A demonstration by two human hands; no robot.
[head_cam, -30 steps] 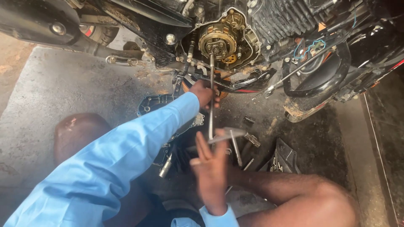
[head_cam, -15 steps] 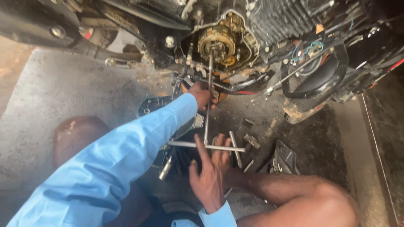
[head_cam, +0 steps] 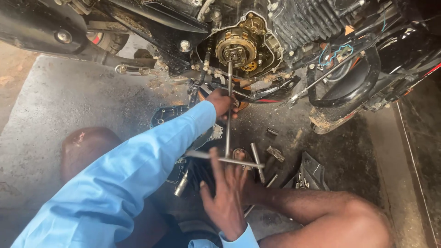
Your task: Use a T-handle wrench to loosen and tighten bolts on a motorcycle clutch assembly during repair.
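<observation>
The T-handle wrench [head_cam: 228, 120] could slip off the fastener at the centre of the clutch assembly [head_cam: 235, 46], in my judgement, because only loosely spread fingers meet its crossbar and the long shaft stands at a slight lean; a slip could send the socket end against the brass-coloured parts around the hub or jar the hand that steadies it. The right hand [head_cam: 226, 198], near in the scene, has its fingers spread wide, with the fingertips touching the crossbar from below rather than closed round it. The left hand [head_cam: 223, 102], farther off and reaching out of a light blue sleeve [head_cam: 138, 170], is curled about the shaft just under the engine; whether it grips tightly cannot be told. The wrench is bare grey metal, a thin straight rod running from the near crossbar to the far, open engine case, where its tip sits on the clutch hub. Loose bolts [head_cam: 274, 153] and another socket tool [head_cam: 181, 183] lie on the dark oily floor [head_cam: 55, 105] near the crossbar, where a swinging end might scatter them
</observation>
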